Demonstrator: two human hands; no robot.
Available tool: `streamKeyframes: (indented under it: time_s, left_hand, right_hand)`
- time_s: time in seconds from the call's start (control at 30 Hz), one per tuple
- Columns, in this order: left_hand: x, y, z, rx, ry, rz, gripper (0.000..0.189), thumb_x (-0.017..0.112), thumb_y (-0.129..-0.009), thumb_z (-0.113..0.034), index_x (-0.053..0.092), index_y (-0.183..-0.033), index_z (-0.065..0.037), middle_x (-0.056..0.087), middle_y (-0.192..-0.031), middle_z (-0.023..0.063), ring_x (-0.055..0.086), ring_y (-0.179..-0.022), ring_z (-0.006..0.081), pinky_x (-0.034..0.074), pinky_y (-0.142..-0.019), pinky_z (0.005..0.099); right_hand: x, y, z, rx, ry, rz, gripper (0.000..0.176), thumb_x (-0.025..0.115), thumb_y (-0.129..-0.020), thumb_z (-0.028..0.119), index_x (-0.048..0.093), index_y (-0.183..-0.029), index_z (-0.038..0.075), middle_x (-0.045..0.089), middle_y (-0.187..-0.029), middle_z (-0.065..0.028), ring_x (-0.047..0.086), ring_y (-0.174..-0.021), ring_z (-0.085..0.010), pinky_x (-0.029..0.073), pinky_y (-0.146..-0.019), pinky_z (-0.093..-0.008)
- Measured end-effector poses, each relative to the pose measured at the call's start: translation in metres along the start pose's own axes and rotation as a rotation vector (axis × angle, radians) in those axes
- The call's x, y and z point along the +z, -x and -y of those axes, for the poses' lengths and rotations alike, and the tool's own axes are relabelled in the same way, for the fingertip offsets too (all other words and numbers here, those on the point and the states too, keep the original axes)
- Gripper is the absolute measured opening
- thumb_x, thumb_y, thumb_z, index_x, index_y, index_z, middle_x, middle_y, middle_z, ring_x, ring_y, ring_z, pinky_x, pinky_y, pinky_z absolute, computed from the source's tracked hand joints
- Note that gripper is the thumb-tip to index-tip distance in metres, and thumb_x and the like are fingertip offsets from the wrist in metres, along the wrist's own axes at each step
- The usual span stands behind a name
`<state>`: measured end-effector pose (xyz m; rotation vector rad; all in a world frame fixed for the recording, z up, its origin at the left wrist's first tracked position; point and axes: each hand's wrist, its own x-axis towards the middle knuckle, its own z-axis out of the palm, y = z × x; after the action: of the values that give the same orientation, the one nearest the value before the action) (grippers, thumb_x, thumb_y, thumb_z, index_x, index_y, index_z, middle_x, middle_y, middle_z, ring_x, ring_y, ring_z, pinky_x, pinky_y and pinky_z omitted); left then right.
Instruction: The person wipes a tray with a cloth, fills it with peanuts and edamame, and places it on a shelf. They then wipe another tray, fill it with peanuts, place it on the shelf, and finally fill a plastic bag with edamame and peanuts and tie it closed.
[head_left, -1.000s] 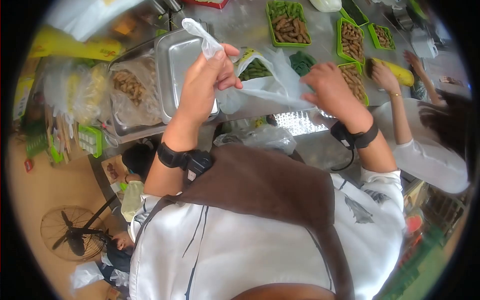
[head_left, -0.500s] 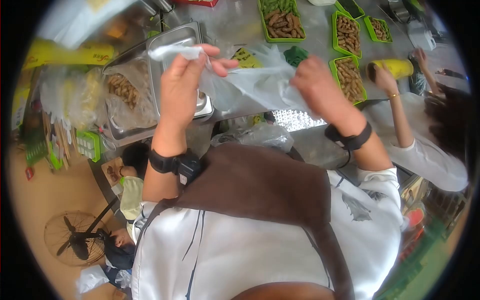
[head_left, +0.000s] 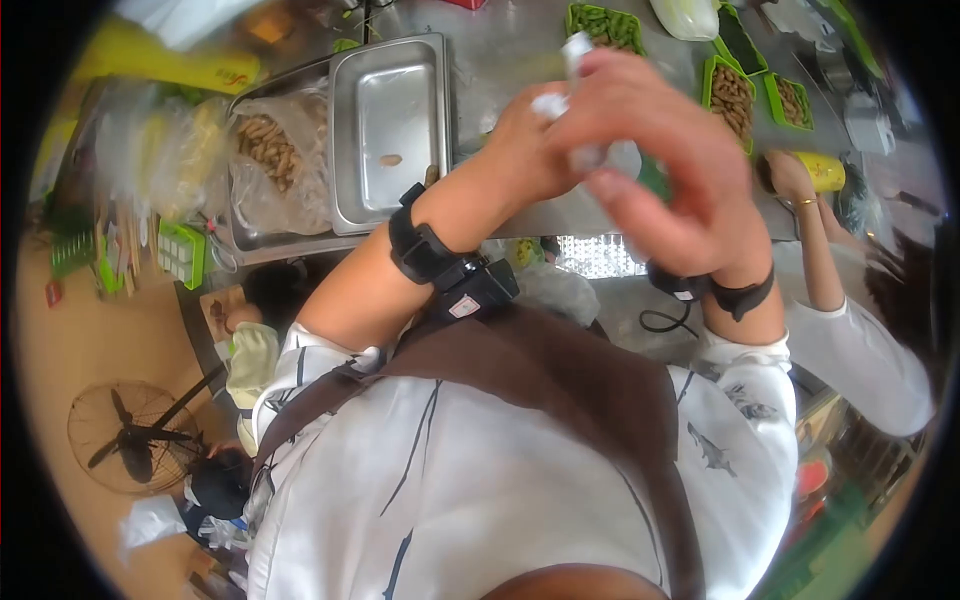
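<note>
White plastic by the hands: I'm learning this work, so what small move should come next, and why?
Probably ease the right hand slightly away from the left hand, gently tautening the white plastic. The hands crowd together, the right partly covering the left, with white bits poking out; separating them might reveal whether there's a knot, which is hidden here.

The tray (head_left: 385,112) is shiny metal, the white bag (head_left: 549,105) plastic.

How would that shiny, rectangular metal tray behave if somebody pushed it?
The shiny, rectangular metal tray would probably feel stiff, judging by its straight metal walls. Its broad, flat-looking bottom suggests sliding rather than rolling. The small brown piece lying inside might skid if the tray tilts.
</note>
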<state>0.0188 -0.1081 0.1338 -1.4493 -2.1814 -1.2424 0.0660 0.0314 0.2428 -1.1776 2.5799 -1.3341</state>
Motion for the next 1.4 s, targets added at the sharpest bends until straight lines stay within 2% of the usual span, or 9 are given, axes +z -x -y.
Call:
streamKeyframes:
  time_s: [0.1, 0.2, 0.33, 0.47, 0.7, 0.87, 1.03, 1.17, 1.4]
  left_hand:
    - [-0.023, -0.01, -0.013, -0.865, 0.672, 0.229, 0.035, 0.05, -0.091, -0.037, 0.063, -0.084, -0.005, 0.062, -0.074, 0.0084, 0.06, -0.07, 0.0164, 0.048, -0.065, 0.029]
    - [-0.036, -0.007, 0.0, -1.026, 0.93, 0.46, 0.045, 0.043, -0.093, -0.044, 0.063, -0.091, -0.005, 0.059, -0.066, 0.0052, 0.047, -0.047, 0.0086, 0.041, -0.047, 0.0231]
    - [-0.047, -0.002, 0.008, -1.067, 1.257, 0.415, 0.042, 0.045, -0.094, -0.042, 0.061, -0.097, -0.003, 0.063, -0.072, 0.0096, 0.053, -0.054, 0.0098, 0.045, -0.054, 0.0258]
    - [-0.038, 0.016, 0.002, -1.041, 1.701, -0.022, 0.035, 0.054, -0.092, -0.03, 0.06, -0.106, 0.001, 0.065, -0.084, 0.0083, 0.056, -0.061, 0.0117, 0.048, -0.062, 0.0268]
    - [-0.022, 0.032, -0.023, -0.508, 0.778, 0.226, 0.019, 0.067, -0.083, -0.021, 0.068, -0.09, -0.004, 0.061, -0.068, 0.0028, 0.052, -0.063, 0.0083, 0.043, -0.059, 0.0265]
    - [-0.024, 0.034, -0.02, -0.621, 0.852, 0.129, 0.023, 0.065, -0.085, -0.025, 0.067, -0.091, -0.003, 0.06, -0.068, 0.0035, 0.05, -0.061, 0.0094, 0.042, -0.058, 0.0265]
    - [-0.031, 0.041, -0.018, -0.845, 1.212, -0.032, 0.013, 0.065, -0.082, -0.011, 0.067, -0.091, -0.003, 0.062, -0.073, 0.0002, 0.053, -0.064, 0.0098, 0.043, -0.057, 0.0244]
    - [-0.037, 0.041, -0.018, -0.673, 0.885, 0.225, 0.02, 0.063, -0.069, 0.003, 0.066, -0.087, -0.005, 0.063, -0.078, 0.0019, 0.057, -0.068, 0.0143, 0.046, -0.061, 0.0275]
    - [-0.038, 0.026, 0.008, -0.114, -0.098, -0.067, 0.026, 0.064, -0.061, -0.003, 0.062, -0.086, -0.008, 0.06, -0.084, 0.0053, 0.057, -0.081, 0.0301, 0.048, -0.062, 0.0357]
  right_hand:
    - [0.004, 0.016, -0.032, 0.219, 0.13, -0.497, 0.023, 0.054, -0.083, 0.003, 0.058, -0.105, -0.001, 0.06, -0.101, -0.0087, 0.056, -0.095, -0.0206, 0.038, -0.095, -0.033]
    - [0.035, 0.019, -0.066, 0.256, -0.064, -0.467, 0.025, 0.062, -0.08, 0.009, 0.061, -0.105, 0.003, 0.062, -0.096, -0.0082, 0.057, -0.09, -0.0219, 0.044, -0.083, -0.0312]
    - [0.029, 0.024, -0.068, 0.429, -0.31, -0.284, 0.019, 0.064, -0.08, 0.011, 0.061, -0.097, 0.002, 0.06, -0.1, -0.0086, 0.055, -0.096, -0.022, 0.042, -0.084, -0.0306]
    - [0.026, 0.033, -0.041, 0.21, 0.093, -0.371, 0.01, 0.061, -0.082, 0.011, 0.059, -0.083, 0.001, 0.056, -0.113, -0.015, 0.054, -0.1, -0.0265, 0.042, -0.087, -0.0316]
    - [0.044, 0.045, -0.022, 0.422, -0.495, -0.391, 0.018, 0.062, -0.079, 0.015, 0.059, -0.084, -0.002, 0.055, -0.113, -0.0172, 0.052, -0.103, -0.0248, 0.039, -0.092, -0.0344]
    - [0.036, 0.041, -0.02, 0.3, 0.207, -0.223, 0.011, 0.062, -0.073, -0.002, 0.06, -0.085, -0.002, 0.059, -0.09, -0.0122, 0.056, -0.08, -0.0229, 0.045, -0.071, -0.0323]
    - [0.026, 0.052, -0.004, 0.421, -0.024, -0.008, 0.011, 0.062, -0.073, 0.003, 0.061, -0.082, -0.003, 0.058, -0.079, -0.0119, 0.056, -0.077, -0.0248, 0.044, -0.068, -0.0325]
    - [0.026, 0.041, -0.016, 0.39, -0.082, -0.326, 0.026, 0.049, -0.087, 0.015, 0.061, -0.1, -0.004, 0.06, -0.1, -0.0139, 0.057, -0.093, -0.0239, 0.043, -0.084, -0.0338]
    - [0.036, 0.005, -0.08, 0.553, -0.61, -0.024, 0.03, 0.049, -0.092, 0.011, 0.055, -0.119, -0.001, 0.059, -0.112, -0.0057, 0.054, -0.103, -0.0126, 0.041, -0.09, -0.0259]
